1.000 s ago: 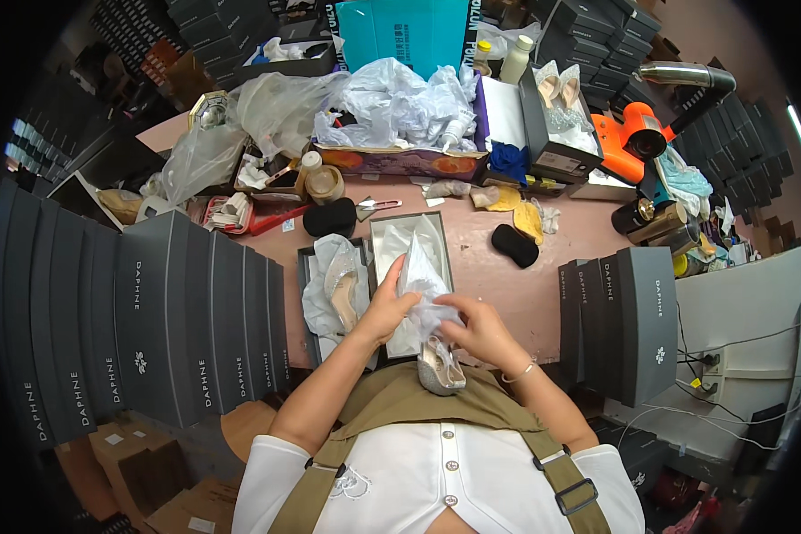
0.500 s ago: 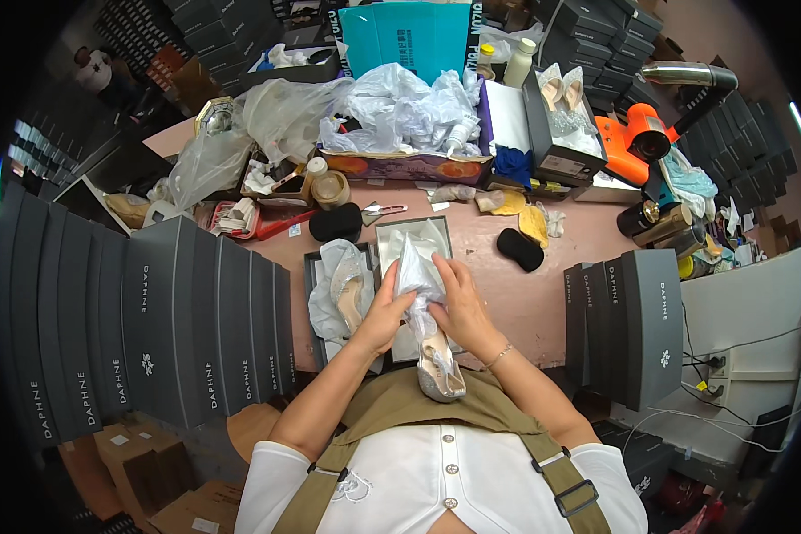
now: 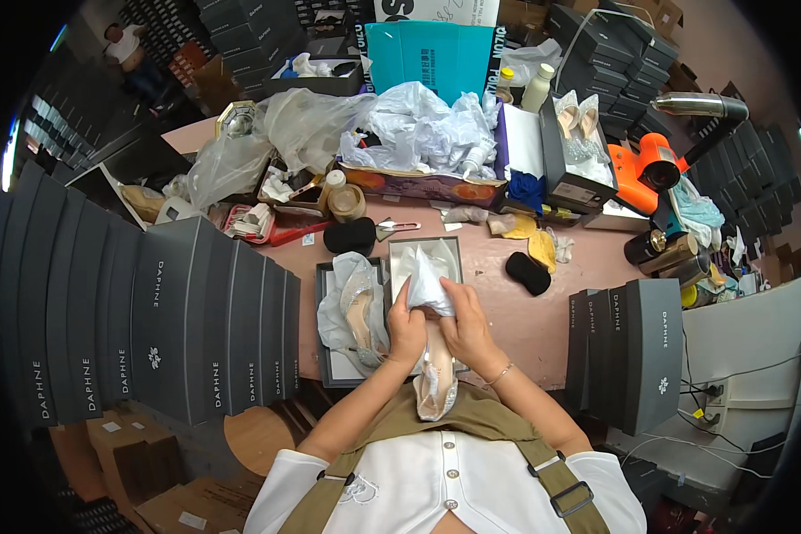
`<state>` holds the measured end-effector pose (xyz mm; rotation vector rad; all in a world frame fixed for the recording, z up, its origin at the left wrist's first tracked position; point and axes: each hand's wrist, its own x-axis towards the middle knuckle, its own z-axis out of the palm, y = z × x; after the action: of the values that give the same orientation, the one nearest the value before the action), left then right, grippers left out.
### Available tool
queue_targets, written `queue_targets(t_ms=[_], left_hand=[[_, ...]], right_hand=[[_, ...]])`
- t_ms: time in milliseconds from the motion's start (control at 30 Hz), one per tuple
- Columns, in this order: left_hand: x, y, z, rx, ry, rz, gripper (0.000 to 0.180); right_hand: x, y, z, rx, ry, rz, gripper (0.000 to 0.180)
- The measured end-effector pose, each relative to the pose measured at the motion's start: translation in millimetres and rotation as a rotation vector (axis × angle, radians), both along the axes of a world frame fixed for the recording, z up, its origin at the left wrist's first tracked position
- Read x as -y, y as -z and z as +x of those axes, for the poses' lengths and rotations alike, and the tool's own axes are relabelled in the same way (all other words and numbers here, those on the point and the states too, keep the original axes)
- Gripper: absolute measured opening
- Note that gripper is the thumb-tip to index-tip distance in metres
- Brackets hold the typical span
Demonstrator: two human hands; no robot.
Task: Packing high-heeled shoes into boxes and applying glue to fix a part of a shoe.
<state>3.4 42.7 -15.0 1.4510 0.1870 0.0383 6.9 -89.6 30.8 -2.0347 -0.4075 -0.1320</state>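
Silver glittery shoe with a pale beige insole [image 3: 439, 369], one in my grip, sits at lower centre of the frame with its heel end towards me, presumably so my left hand [image 3: 406, 331] and right hand [image 3: 468, 331] can steady it evenly, fingers closed in from both sides where crumpled white tissue paper [image 3: 429, 289] covers its far end. One more silver glittery shoe [image 3: 360, 311] lies left of centre on pale paper inside the left of two open dark-grey cardboard trays [image 3: 340, 368], probably cushioned against scuffs.
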Motion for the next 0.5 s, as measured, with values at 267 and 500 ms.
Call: queue_targets(t_ms=[267,500], left_hand=[[-1.0,-4.9,3.9,-0.028,0.022,-0.25,0.052],[-24.7,-19.6,8.7,-0.086,0.457,-0.055,0.058]], right_hand=[[-5.6,-1.8,-4.2,0.007,-0.029,0.003,0.052],[23.0,-28.5,29.9,-0.373,-0.057,0.432,0.053]])
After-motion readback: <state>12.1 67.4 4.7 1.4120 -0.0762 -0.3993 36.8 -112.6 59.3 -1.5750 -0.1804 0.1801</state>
